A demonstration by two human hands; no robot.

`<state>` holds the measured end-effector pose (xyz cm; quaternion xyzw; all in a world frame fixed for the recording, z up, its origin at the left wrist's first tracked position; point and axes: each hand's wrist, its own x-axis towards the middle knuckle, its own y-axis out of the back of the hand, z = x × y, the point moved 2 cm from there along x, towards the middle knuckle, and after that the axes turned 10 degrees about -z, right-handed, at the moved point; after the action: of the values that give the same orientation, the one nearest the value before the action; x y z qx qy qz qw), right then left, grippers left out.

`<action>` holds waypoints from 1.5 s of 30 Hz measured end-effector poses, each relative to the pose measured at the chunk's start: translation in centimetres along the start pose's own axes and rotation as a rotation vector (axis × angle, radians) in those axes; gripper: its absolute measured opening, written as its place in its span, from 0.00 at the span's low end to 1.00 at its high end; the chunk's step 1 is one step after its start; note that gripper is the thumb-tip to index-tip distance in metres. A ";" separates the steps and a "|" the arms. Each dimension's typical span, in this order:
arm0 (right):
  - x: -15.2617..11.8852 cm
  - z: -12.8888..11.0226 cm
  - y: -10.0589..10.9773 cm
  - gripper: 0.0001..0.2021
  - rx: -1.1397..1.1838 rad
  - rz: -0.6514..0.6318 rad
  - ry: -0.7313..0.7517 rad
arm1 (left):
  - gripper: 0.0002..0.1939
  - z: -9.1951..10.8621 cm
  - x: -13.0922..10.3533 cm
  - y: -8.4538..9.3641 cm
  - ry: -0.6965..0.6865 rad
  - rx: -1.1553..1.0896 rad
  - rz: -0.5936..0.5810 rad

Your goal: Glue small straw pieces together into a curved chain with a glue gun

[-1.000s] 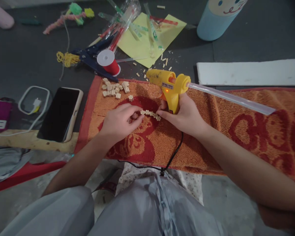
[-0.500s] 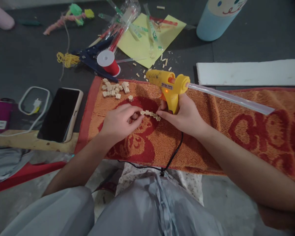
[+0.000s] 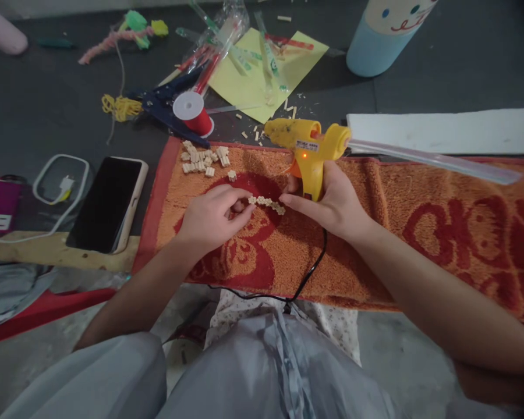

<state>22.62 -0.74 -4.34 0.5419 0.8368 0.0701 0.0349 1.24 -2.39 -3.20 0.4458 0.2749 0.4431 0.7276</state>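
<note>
Closest in, a lap in grey cloth (image 3: 227, 372), below the near edge of an orange and red towel (image 3: 344, 267). Over that edge, a black cord (image 3: 310, 273) from the glue gun (image 3: 310, 142). Above the towel, pinched at one end by the fingers of the left hand (image 3: 207, 218), a short chain of small pale pieces (image 3: 265, 202). Around the yellow handle of the glue gun, the closed fingers of the right hand (image 3: 343, 203), with thumb tip close to the chain's other end; contact there impossible to tell. Lit orange on the gun's side, a small light; out of its back, a long clear glue stick (image 3: 436, 159). Left of the towel, a dark-screened phone (image 3: 107, 203). On the towel's far left part, a pile of pale pieces (image 3: 201, 157). Beyond, on the dark bench (image 3: 475, 64), a red thread spool (image 3: 197, 119), a white board (image 3: 445, 131), yellow paper (image 3: 253, 81) under wrappers and, at far right, a blue bottle (image 3: 375, 49).
</note>
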 end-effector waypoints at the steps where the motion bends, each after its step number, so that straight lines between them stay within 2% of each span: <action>1: 0.0 -0.1 0.1 0.18 0.038 -0.021 -0.001 | 0.08 0.0 0.0 0.0 0.011 -0.008 0.000; 5: -0.2 -0.7 0.2 0.17 0.149 -0.115 -0.037 | 0.08 -0.1 0.0 0.0 0.055 -0.069 0.028; 10: -0.6 -1.2 0.8 0.18 0.244 -0.080 0.014 | 0.10 -0.9 0.1 0.0 0.132 -0.366 0.192; 14: -1.2 -1.3 1.4 0.14 0.301 -0.098 0.030 | 0.10 -1.1 0.4 0.4 0.129 -0.617 0.307; 21: -1.8 -2.0 1.6 0.15 0.240 -0.261 -0.020 | 0.14 -1.8 0.3 0.5 0.067 -0.815 0.379; 28: -2.0 -1.6 1.8 0.16 0.150 -0.349 -0.006 | 0.17 -2.4 0.4 0.1 0.060 -0.973 0.337; 35: -2.2 -1.2 1.9 0.15 0.165 -0.358 0.001 | 0.17 -1.3 0.4 0.7 0.059 -1.001 0.264; 41: -2.2 -1.4 1.6 0.15 0.224 -0.340 -0.025 | 0.15 -0.9 0.4 0.9 0.041 -0.967 0.294; 45: -2.1 -1.4 1.6 0.15 0.168 -0.339 -0.010 | 0.15 -1.1 0.4 0.8 0.054 -0.949 0.308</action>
<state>24.78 -2.13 -2.79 0.3945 0.9188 -0.0098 0.0049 0.25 -1.40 -2.97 0.0891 -0.0072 0.6330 0.7689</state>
